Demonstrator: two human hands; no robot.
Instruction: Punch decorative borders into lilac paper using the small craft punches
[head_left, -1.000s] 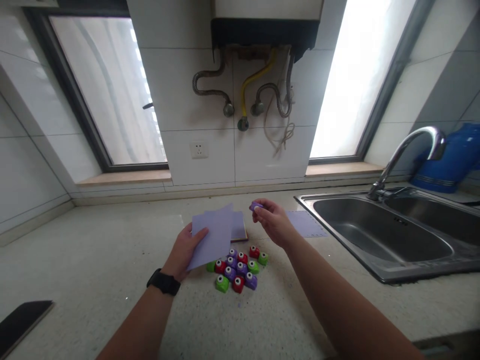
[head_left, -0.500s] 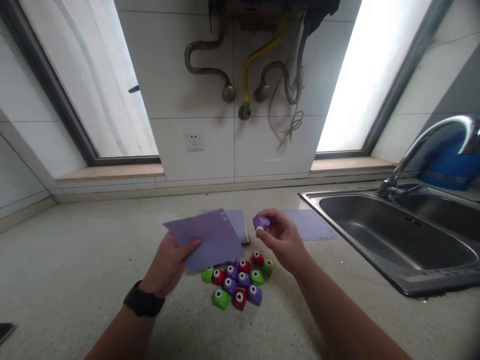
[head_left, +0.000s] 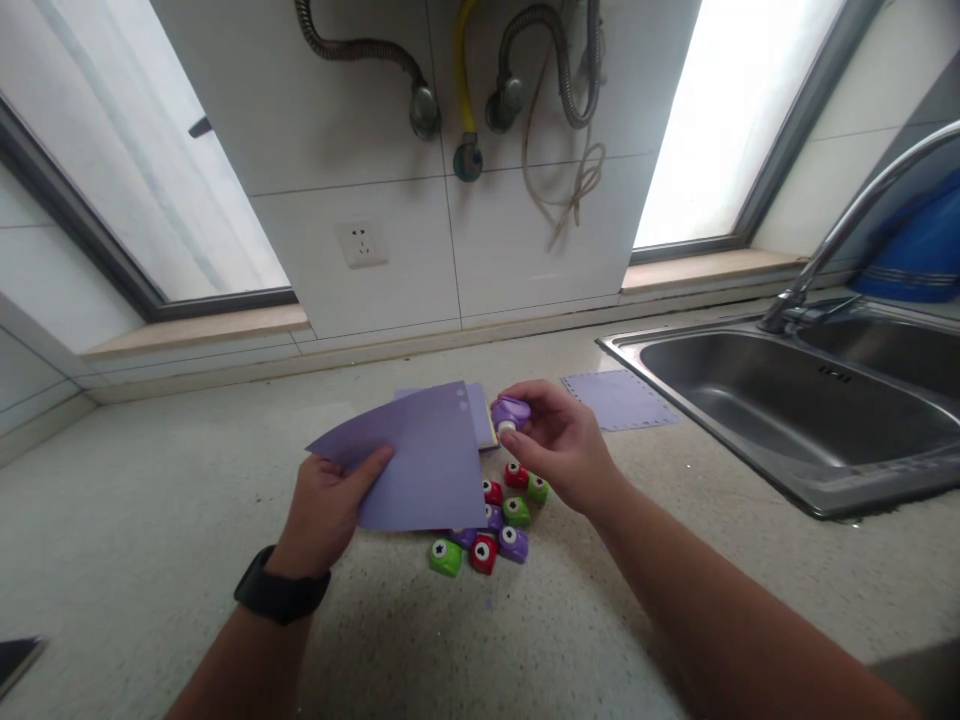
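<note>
My left hand point(head_left: 324, 510) pinches a purple paper sheet point(head_left: 420, 462) by its lower left corner and holds it nearly flat above the counter. A few small holes show near the sheet's upper right corner. My right hand point(head_left: 559, 450) grips a small purple punch point(head_left: 510, 413) close to the sheet's right edge. Below the sheet lie several small red, green and purple punches point(head_left: 491, 525) in a cluster on the counter, partly hidden by the paper.
A stack of purple paper point(head_left: 480, 420) lies behind the held sheet. Another purple sheet point(head_left: 616, 398) with punched edges lies flat near the steel sink point(head_left: 795, 400). A tap point(head_left: 847, 235) and a blue container point(head_left: 919, 250) stand at right. A dark object point(head_left: 15, 662) sits at the left edge.
The view has tilted downward. My left hand has lowered and flattened the sheet, and my right hand has brought the purple punch closer to the sheet's right edge.
</note>
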